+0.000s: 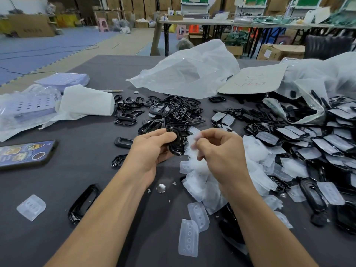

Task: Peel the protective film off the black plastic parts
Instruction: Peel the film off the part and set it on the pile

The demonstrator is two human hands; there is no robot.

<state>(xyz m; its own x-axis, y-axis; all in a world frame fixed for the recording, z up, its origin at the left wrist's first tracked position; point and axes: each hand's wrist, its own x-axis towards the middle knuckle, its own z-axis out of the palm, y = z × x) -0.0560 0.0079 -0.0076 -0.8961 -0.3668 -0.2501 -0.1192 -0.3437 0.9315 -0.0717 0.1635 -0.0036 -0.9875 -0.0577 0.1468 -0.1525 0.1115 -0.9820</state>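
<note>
Black plastic part [176,140], long axis upright, gripped by left hand [152,146]; right hand [217,145] pinches film [192,140].

Glossy black plastic part [176,140]; translucent matt film [193,141]; matt grey tabletop [86,170].

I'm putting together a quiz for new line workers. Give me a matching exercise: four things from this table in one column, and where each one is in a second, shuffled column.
Things:
1 phone
2 pen
3 black frame
4 film piece

Places:
A pinched by the right hand
B near the left edge of the table
C gripped in the left hand
D just beyond the white tissue

Pairs: 1-B, 2-D, 3-C, 4-A
</note>
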